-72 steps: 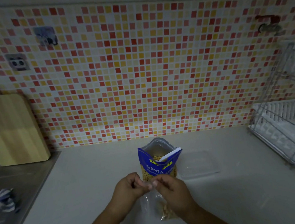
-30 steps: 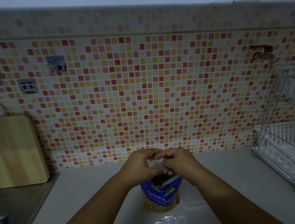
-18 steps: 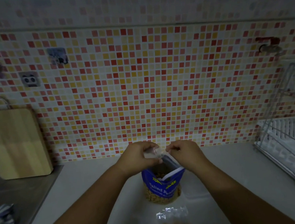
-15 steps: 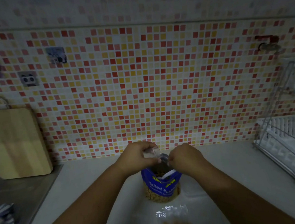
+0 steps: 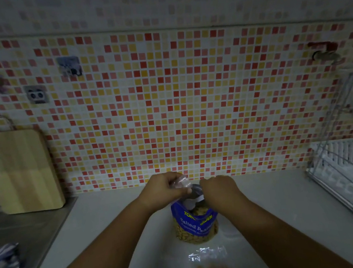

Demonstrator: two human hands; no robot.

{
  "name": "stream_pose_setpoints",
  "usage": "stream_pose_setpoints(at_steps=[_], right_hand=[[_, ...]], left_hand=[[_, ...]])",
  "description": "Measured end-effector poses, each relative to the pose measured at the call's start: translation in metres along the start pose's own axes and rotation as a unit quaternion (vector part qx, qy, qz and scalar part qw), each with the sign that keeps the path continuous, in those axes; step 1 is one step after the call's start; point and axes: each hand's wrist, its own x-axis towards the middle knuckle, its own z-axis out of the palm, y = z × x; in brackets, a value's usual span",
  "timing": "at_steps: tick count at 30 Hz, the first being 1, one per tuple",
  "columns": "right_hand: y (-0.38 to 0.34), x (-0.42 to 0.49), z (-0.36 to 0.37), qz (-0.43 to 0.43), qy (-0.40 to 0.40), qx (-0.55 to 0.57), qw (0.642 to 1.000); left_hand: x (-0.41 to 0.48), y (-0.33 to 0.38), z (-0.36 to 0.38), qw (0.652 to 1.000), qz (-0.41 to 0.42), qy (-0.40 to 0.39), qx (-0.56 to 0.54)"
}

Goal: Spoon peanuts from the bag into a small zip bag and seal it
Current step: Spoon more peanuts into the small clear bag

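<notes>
The blue peanut bag [image 5: 197, 223] stands upright on the counter, its lower part clear and full of peanuts. My left hand [image 5: 163, 188] grips the bag's clear top edge on the left. My right hand [image 5: 217, 189] pinches the top edge on the right. Between the hands the mouth gapes a little, and a white strip shows inside it. A small zip bag [image 5: 210, 263] with peanuts in its lower part lies flat on the counter in front of the blue bag, touched by neither hand. No spoon is visible.
A wooden cutting board [image 5: 18, 171] leans on the tiled wall at the left, above a steel sink surface [image 5: 20, 233] with a striped cloth [image 5: 5, 259]. A wire dish rack [image 5: 349, 165] stands at the right. A clear lid lies faintly right of the bag.
Both hands let go of the small zip bag, which now lies on the counter, and moved up to the blue bag's top. The right hand has closed in toward the left.
</notes>
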Motion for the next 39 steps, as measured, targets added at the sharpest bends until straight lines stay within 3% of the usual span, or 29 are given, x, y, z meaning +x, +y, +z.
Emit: stream_pose_setpoints(at_steps=[4, 9, 15, 21, 25, 32, 39], right_hand=[[-0.005, -0.004, -0.004, -0.005, -0.023, 0.084, 0.996], [-0.016, -0.003, 0.012, 0.003, -0.035, 0.063, 0.997], [-0.02, 0.009, 0.032, 0.076, -0.044, 0.162, 0.983], [-0.011, 0.01, 0.041, 0.098, -0.034, 0.098, 0.99], [-0.021, 0.012, 0.051, 0.12, -0.043, 0.115, 0.985], [-0.013, 0.014, 0.034, 0.186, -0.085, 0.16, 0.966], [0.007, 0.012, 0.03, 0.29, -0.103, 0.267, 0.913]], left_hand=[[0.002, -0.007, 0.003, 0.999, -0.027, -0.01, -0.023], [0.002, -0.013, 0.009, 0.998, -0.041, -0.03, -0.033], [-0.001, -0.013, 0.015, 0.997, -0.041, -0.037, -0.05], [0.001, -0.014, 0.018, 0.997, -0.049, -0.032, -0.052], [0.002, -0.016, 0.019, 0.995, -0.06, -0.037, -0.065], [0.001, -0.014, 0.018, 0.994, -0.066, -0.034, -0.078], [0.0, -0.016, 0.015, 0.987, -0.092, -0.034, -0.129]])
